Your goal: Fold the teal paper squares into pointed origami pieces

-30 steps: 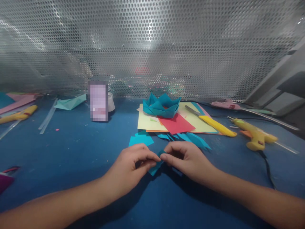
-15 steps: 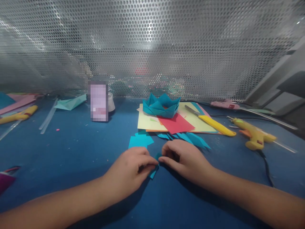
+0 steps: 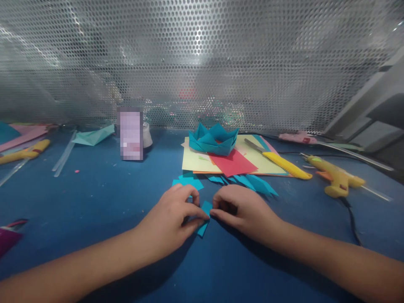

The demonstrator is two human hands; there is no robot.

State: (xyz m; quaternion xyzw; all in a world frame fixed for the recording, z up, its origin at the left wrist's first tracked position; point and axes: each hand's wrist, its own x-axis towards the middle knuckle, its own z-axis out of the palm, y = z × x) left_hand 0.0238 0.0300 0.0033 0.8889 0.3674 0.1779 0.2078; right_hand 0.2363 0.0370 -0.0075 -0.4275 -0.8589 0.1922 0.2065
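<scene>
A small blue paper strip (image 3: 203, 227) is pinched between the thumb and fingers of my left hand (image 3: 178, 214), low in the middle of the view. From the right, my right hand (image 3: 244, 208) closes its thumb and index finger on the strip's other edge. Just beyond my left hand lie several blue paper pieces (image 3: 192, 181). Folded blue pieces (image 3: 260, 185) lie past my right hand. A folded blue paper crown shape (image 3: 214, 141) rests on a stack of coloured sheets (image 3: 192, 162), near a red sheet (image 3: 235, 164).
A yellow cutter (image 3: 285, 165) lies over the stack's right edge. Farther right is a yellow glue gun (image 3: 337, 174) with a black cord. A phone (image 3: 131, 134) stands upright at the back left. A perforated metal panel (image 3: 198, 63) closes off the back of the blue table (image 3: 110, 210).
The index finger of my left hand has lifted slightly, and more of the blue strip shows between my hands. My right hand has barely moved.
</scene>
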